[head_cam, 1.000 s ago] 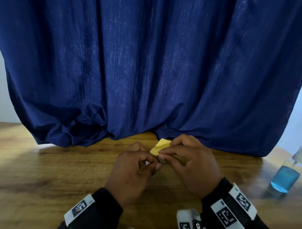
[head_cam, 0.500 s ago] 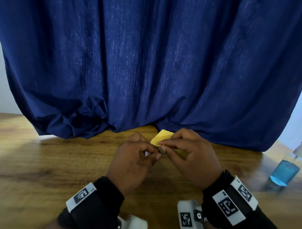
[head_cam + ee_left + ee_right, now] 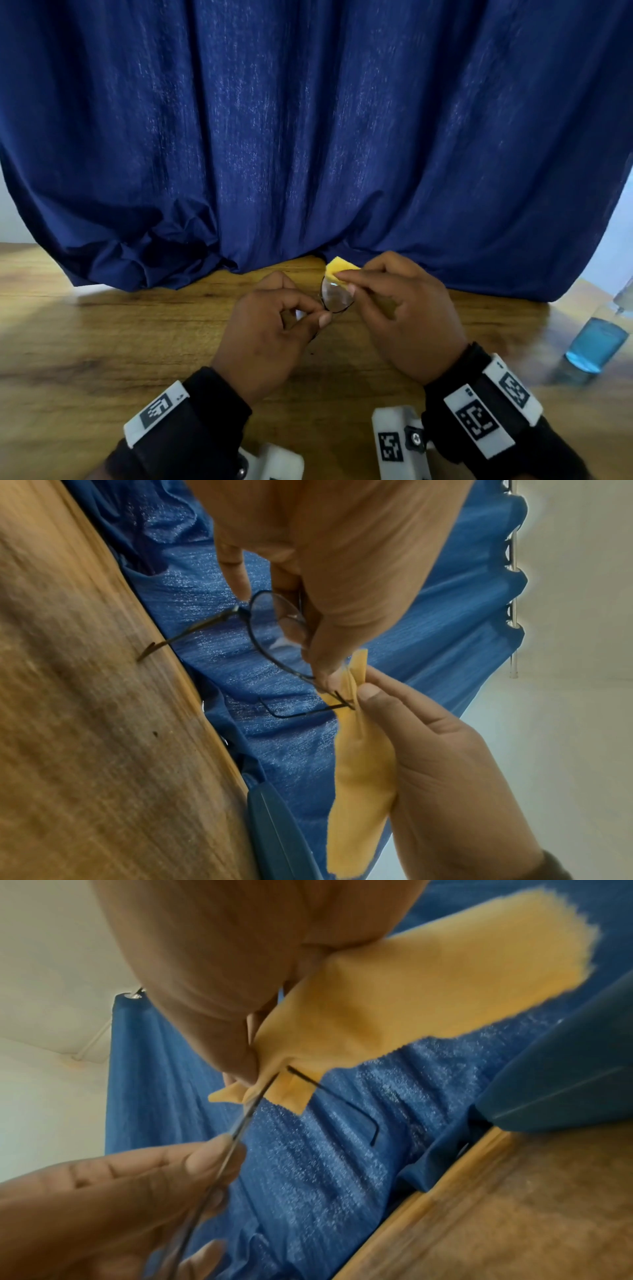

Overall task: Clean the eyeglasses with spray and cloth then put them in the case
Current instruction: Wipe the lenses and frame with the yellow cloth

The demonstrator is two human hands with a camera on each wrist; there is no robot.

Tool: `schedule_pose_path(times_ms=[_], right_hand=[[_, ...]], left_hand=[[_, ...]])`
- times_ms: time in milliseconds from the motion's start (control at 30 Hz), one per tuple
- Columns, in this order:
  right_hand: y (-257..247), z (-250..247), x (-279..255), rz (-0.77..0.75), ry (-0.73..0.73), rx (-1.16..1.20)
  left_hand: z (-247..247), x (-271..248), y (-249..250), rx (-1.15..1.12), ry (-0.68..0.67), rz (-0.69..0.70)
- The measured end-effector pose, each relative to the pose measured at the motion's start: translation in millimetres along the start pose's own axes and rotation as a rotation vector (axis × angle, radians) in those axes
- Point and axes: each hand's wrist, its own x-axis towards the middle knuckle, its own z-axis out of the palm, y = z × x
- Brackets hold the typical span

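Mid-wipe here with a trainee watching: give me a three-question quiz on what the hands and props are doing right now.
1. True or false: the left hand pinches the eyeglasses.
2. What does the right hand grip: (a) spray bottle, (b) yellow cloth, (c) case?
3. Where does the spray bottle stand?

Key: 1 true. 2 b. 3 On the wooden table, to the person's right, untouched.

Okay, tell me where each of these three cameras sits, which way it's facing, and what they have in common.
Head: on the head, looking forward and down at the left hand and right hand working over the wooden table; both sleeves show.
Left wrist: looks along the left hand at the eyeglasses; right hand opposite.
Right wrist: looks along the right hand at the yellow cloth; left hand below.
Shared: both wrist views show the teal case and blue curtain.
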Motion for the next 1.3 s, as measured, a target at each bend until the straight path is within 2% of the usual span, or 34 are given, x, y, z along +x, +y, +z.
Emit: schedule_pose_path(times_ms=[100,233,400,567,700,767,867,1033,1200,1300], right_hand=[[-4,2,-4,-0.043,-0.088,0.024],[4,0,-2,0.021,0.052,0.028],[-1,4,-3,-0.06,-0.061,0.041],[7,-2,-2,0.02,0.038,0.025],[1,2,-3,-0.045,-0.088,0.064],[2,1,-4,-0.018,-0.077,0.058],[7,-2,-1,0.028,0.018,0.014],[-1,4,-4,-0.038,-0.088,0.05],[7,0,-2,0.016,-0.019,-0.002],[1,3,-3,-0.012,-0.076,-0.006]], left_hand=[[1,1,0,0.009,0.023,0.016],[0,0,3,-0.007,0.009,-0.014],[1,0,1,-0.002,0.033,-0.013],[1,0,2,-0.002,0.015,-0.006],[1,0,-1,0.001,0.031,0.013],[0,1,-3,0.006,0.026,0.012],[-2,1,-2,0.01,0.014,0.002],[-1,1,-2,0.011,0.023,0.009],[-1,2,-1,0.013,0.023,-0.012],[0,0,1,0.02,0.011,0.001]])
